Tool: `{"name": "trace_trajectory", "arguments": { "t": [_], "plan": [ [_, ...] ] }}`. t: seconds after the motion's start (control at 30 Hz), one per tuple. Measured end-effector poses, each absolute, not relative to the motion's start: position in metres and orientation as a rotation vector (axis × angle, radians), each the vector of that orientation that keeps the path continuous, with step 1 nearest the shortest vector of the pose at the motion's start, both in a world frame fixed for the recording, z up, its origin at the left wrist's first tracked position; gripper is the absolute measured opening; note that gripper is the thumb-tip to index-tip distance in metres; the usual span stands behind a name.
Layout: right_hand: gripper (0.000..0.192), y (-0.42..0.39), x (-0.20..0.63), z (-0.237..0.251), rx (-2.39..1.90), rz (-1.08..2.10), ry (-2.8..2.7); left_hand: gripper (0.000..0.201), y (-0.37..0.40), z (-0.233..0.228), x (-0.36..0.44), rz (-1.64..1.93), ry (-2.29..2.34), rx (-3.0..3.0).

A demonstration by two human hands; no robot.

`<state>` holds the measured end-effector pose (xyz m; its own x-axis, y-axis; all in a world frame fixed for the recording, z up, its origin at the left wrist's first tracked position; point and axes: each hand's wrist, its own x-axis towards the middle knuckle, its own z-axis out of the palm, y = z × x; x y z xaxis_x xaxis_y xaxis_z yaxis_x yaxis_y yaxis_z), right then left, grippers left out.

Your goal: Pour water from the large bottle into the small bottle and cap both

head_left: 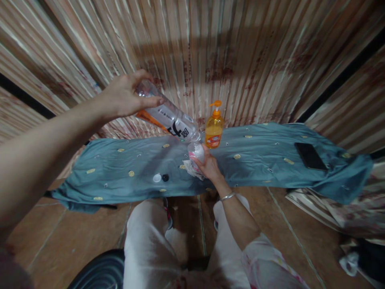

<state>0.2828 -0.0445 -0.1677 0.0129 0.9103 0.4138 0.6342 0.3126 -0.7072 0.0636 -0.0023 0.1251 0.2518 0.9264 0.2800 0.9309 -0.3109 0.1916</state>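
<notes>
Clear bottle tipped mouth-down over small container, above teal cloth.

The clear plastic bottle [168, 116] is gripped at its base by the left hand [124, 96], fingers wrapped around it. The small container [196, 151] is pinched by the right hand [209, 166], just under the bottle's mouth. An orange pump bottle [213, 130], two caps [161, 177] and a phone [310, 155] lie on the cloth [261, 160].

The left hand [126, 96] tips a clear bottle [168, 116] mouth-down over a small container [196, 151] held by the right hand [209, 166].

Left arm stretches forward, raised, its left hand [126, 96] curled in a grip. Right hand [207, 166] is lower, fingers closed, wrist braceleted.
</notes>
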Motion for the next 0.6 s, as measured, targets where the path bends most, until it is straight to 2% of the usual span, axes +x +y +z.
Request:
{"name": "trace_trajectory", "arguments": {
  "t": [0.17,0.6],
  "plan": [
    [0.067,-0.044,0.283,-0.170,-1.392,0.369,-1.707,0.089,0.001,0.127,0.066,-0.475,-1.794,-2.441],
    [0.068,-0.043,0.282,-0.172,-1.393,0.356,-1.708,0.072,0.001,0.135,0.078,-0.420,-1.790,-2.412]
  ]
}}
